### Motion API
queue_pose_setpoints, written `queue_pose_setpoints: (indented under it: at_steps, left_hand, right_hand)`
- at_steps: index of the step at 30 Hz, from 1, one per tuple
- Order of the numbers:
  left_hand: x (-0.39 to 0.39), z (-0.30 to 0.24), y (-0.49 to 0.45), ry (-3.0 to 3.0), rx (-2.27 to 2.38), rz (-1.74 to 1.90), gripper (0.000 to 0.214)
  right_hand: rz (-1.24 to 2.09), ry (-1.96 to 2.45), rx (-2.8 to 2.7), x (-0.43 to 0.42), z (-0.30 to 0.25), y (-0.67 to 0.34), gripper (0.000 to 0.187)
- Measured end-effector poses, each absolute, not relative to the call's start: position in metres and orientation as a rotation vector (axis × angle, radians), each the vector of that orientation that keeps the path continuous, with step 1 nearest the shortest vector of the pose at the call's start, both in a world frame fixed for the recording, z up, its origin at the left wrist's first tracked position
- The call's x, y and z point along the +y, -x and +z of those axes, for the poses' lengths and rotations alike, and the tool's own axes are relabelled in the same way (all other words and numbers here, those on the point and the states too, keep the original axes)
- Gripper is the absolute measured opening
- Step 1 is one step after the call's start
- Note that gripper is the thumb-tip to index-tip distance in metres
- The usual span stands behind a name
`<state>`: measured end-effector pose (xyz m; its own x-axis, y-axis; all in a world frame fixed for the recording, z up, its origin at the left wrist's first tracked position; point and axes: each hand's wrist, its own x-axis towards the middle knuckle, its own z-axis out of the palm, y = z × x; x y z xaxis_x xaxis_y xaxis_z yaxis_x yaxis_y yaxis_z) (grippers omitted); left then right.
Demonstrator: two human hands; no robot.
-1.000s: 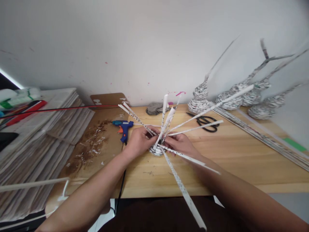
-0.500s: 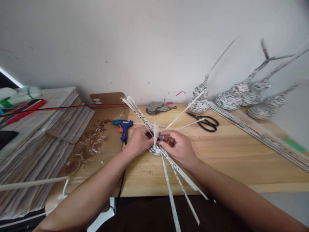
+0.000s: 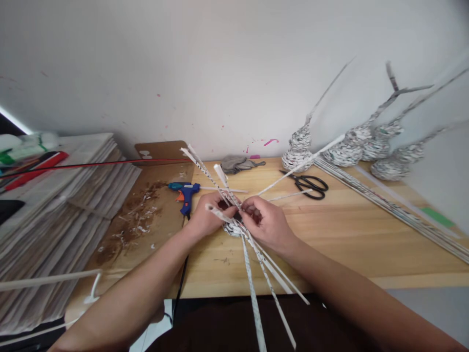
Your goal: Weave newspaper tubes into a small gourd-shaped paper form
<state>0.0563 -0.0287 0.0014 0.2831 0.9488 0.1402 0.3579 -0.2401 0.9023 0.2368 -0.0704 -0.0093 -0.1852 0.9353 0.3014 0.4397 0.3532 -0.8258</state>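
Observation:
Both hands meet at a small woven piece of rolled newspaper [image 3: 233,229] resting on the wooden table [image 3: 348,234]. Long paper tubes [image 3: 256,288] fan out from it toward me, to the back left and to the right. My left hand [image 3: 205,216] grips the piece's left side, fingers curled over it. My right hand [image 3: 266,223] is closed in a pinch on a paper tube at the piece's top. The woven centre is mostly hidden under my fingers.
A blue glue gun [image 3: 186,192] lies left of my hands, black scissors [image 3: 308,184] behind right. Several finished woven paper shapes [image 3: 299,146] stand along the wall, with a bundle of paper tubes [image 3: 395,210] beside them. Stacked newspapers [image 3: 54,215] fill the left; a grey cloth [image 3: 236,163] lies at the back.
My right hand has bent tubes across the woven piece from the right toward the left. Several upright tubes now lie lower, pointing toward me. The view shifted slightly.

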Motion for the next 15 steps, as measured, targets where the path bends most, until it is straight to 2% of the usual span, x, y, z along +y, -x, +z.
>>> queue_pose_setpoints:
  at_steps: [3,8,15]
  left_hand:
    - [-0.0291,0.0028,-0.0569,-1.738,1.152,0.919,0.013]
    - [-0.0279,0.0008,-0.0561,-1.679,1.15,0.91,0.015]
    - [-0.0253,-0.0017,-0.0564,-1.586,1.095,0.9,0.018]
  right_hand:
    - [0.749,1.217,-1.828,-0.0706,-0.009,-0.2367,0.012]
    - [0.73,1.19,-1.876,-0.0716,-0.0092,-0.2378,0.004]
    - [0.945,1.181,-1.413,-0.0671,-0.0116,-0.2389,0.018]
